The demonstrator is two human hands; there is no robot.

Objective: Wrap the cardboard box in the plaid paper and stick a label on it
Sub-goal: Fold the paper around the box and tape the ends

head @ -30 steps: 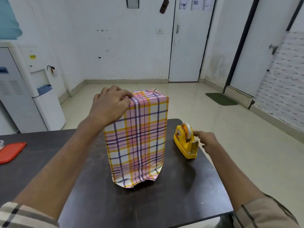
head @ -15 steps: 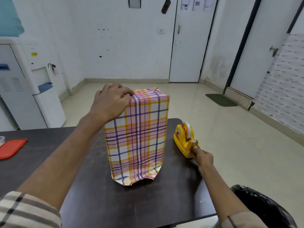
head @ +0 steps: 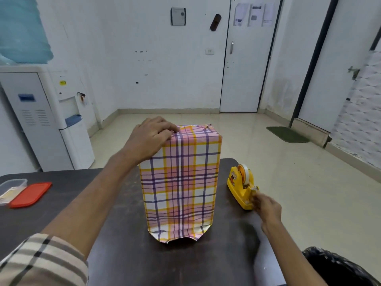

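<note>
On the table (head: pixel 123 254): a tall box (head: pixel 179 178) stands upright near the middle, covered on every side that shows by plaid paper (head: pixel 177 232); no bare cardboard is visible.
Left hand (head: pixel 150 135): stays on the box's top left corner, as it was a second ago. Its fingers (head: pixel 168 131) lie together, lightly bent over the top edge, pressing the paper down.
Right hand (head: pixel 268 209): the one thing that has moved. A second ago it was up beside the roll of the yellow tape dispenser (head: pixel 239 186). Now it sits at the cutter end nearest the person, touching it.
Right fingers: bunched and blurred against the cutter; whether they pinch a tape end cannot be told.
Paper's lower edge: flares loose and crumpled where it meets the table, not yet folded in.
What the move means: by the look of it, a strip of tape is being drawn off to fix the wrap that the left hand pins in place.
Progress: the wrap looks well along, but the bottom end and the label are still to do. No label is in sight.
Far left of the table: a red lid (head: pixel 31 194) beside a clear tub (head: pixel 10 187).
</note>
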